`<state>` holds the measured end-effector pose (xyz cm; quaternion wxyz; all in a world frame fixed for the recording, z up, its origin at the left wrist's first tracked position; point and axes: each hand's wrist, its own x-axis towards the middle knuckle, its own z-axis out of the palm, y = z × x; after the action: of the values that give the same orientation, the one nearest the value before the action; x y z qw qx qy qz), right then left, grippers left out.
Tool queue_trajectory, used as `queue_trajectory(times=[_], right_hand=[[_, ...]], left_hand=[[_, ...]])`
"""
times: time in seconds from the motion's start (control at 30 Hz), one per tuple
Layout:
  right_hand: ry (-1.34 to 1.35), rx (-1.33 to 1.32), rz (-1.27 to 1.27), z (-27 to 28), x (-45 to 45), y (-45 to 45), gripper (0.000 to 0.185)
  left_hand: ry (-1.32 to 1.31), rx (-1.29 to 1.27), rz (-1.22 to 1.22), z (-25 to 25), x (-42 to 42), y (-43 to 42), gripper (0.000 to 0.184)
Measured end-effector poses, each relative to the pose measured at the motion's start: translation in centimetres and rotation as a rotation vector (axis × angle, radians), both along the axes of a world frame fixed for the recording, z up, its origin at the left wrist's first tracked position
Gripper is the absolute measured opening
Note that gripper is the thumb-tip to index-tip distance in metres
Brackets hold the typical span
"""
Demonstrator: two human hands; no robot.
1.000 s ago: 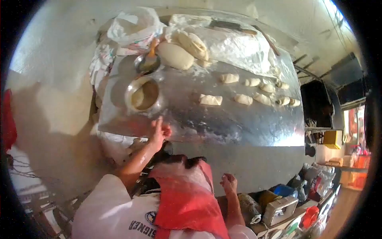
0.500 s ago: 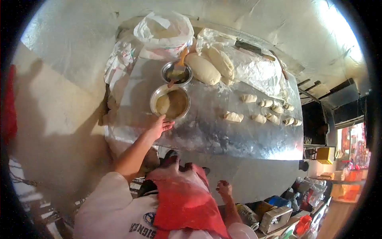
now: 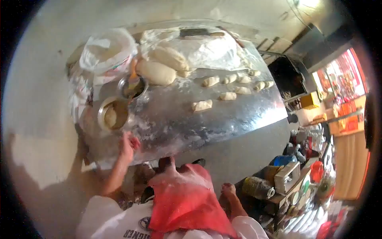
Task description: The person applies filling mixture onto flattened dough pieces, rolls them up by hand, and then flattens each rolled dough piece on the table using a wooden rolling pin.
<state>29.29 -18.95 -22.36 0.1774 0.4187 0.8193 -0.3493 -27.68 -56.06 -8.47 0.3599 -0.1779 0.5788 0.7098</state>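
Near the table's (image 3: 171,133) close edge, on the left, the left hand (image 3: 129,144) hovers just below the bowl (image 3: 101,113), fingers loosely bent, roughly half open, with nothing to be seen in its hold. It's a touch blurred, so whether a fingertip meets the rim, I can't tell! Down by the apron (image 3: 183,203) goes the right hand (image 3: 228,189), curled well in, and whether it grips anything I cannot say.

The bowl sits upright, something pale and murky inside, and right behind it stands the pan (image 3: 120,88), with the brush (image 3: 133,71) leaning out. Big dough (image 3: 156,73) lies beside that, small rolls (image 3: 202,105) spread across to the right, plastic (image 3: 215,53) at the back.

Now the risks, as I judge them! A low, quick reach could clip the bowl's rim and slop the contents over the metal. Shove the bowl backwards and it could knock the pan; the brush, sticking up, might tip out or smear the dough. And a trailing sleeve (image 3: 97,211) could catch the table edge if that arm stretches farther.
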Motion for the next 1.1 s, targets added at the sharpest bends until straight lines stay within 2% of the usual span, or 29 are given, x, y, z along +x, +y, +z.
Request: queue_trajectory(times=[0.07,0.1,0.13,0.17,0.2,0.23,0.27,0.3,0.33,0.37,0.43,0.47,0.5,0.57,0.63,0.7,0.77,0.83,0.87,0.93,0.97,1.03,1.07,1.1], right_hand=[[0.188,-0.072,-0.330,-2.8,4.4,-1.2,0.020],[0.184,-0.060,-0.363,-1.5,4.8,-1.8,0.020],[0.108,-0.146,-0.554,0.2,4.6,-2.3,0.022],[0.034,-0.237,-0.735,2.2,3.9,-2.6,0.024],[-0.144,-0.088,-0.585,3.9,3.2,-2.8,0.029],[-0.143,-0.089,-0.592,3.9,3.6,-2.7,0.029],[-0.233,-0.063,-0.502,4.0,4.1,-2.5,0.043],[-0.321,-0.035,-0.412,4.0,4.8,-2.3,0.059],[-0.311,-0.064,-0.536,2.9,6.2,-2.1,0.065],[-0.307,-0.062,-0.548,1.7,7.7,-1.6,0.065],[-0.079,-0.217,-0.628,-0.1,10.8,0.4,0.038],[-0.139,-0.129,-0.654,3.5,9.6,1.1,0.040],[-0.132,-0.119,-0.682,4.6,10.7,2.8,0.040],[-0.170,-0.207,-0.767,5.3,13.4,5.4,0.043],[-0.131,-0.130,-0.792,5.2,17.9,7.7,0.043],[-0.107,-0.070,-0.923,7.0,19.6,10.5,0.040],[-0.038,-0.047,-1.005,7.8,20.9,12.8,0.037],[-0.144,-0.142,-0.913,9.9,20.2,16.6,0.037],[-0.136,-0.162,-0.928,8.8,20.5,18.1,0.039],[-0.103,-0.123,-0.878,7.8,18.9,21.7,0.040],[-0.085,-0.086,-0.830,7.5,17.6,23.2,0.041],[-0.112,-0.099,-0.799,8.8,13.0,26.8,0.043],[-0.067,-0.128,-0.761,10.2,10.5,28.3,0.043],[-0.020,-0.154,-0.720,10.8,8.8,29.7,0.043]], left_hand=[[0.128,-0.150,-0.113,0.9,5.5,5.8,0.035],[0.121,-0.182,-0.247,0.0,6.9,7.8,0.026],[0.244,-0.075,-0.344,-0.7,8.2,9.4,0.029],[0.242,-0.067,-0.362,-1.6,8.8,11.5,0.029],[0.625,-0.134,-0.480,-2.6,9.1,13.8,0.033],[1.010,-0.202,-0.585,-2.9,9.3,15.8,0.037],[1.032,-0.247,-0.643,-1.1,8.9,18.1,0.039],[1.248,-0.317,-0.634,1.6,8.5,20.6,0.042],[1.465,-0.383,-0.619,3.5,8.0,23.3,0.045],[1.471,-0.373,-0.625,3.6,7.2,25.9,0.045],[1.584,-0.543,-0.699,3.3,5.7,30.9,0.055],[1.635,-0.637,-0.756,2.8,5.2,32.8,0.059],[1.694,-0.728,-0.807,2.1,4.2,34.7,0.063],[1.636,-0.774,-0.890,-1.9,2.2,36.5,0.066],[1.434,-0.864,-0.919,-2.6,1.6,37.5,0.068],[1.374,-0.955,-0.980,-1.4,1.5,37.4,0.069],[1.390,-1.137,-0.890,-3.9,0.9,36.7,0.066],[1.473,-0.962,-0.902,-14.3,-8.0,34.0,0.063],[1.476,-0.964,-0.896,-13.6,-7.9,34.6,0.063],[1.413,-0.901,-0.265,-9.6,-8.6,35.4,0.062],[1.420,-0.905,-0.264,-7.5,-7.3,35.9,0.062],[1.441,-1.197,-0.108,-2.7,-2.1,37.7,0.063],[1.290,-1.227,-0.479,-1.6,-1.3,37.5,0.064],[1.284,-1.231,-0.469,-1.3,-0.5,37.7,0.064]])
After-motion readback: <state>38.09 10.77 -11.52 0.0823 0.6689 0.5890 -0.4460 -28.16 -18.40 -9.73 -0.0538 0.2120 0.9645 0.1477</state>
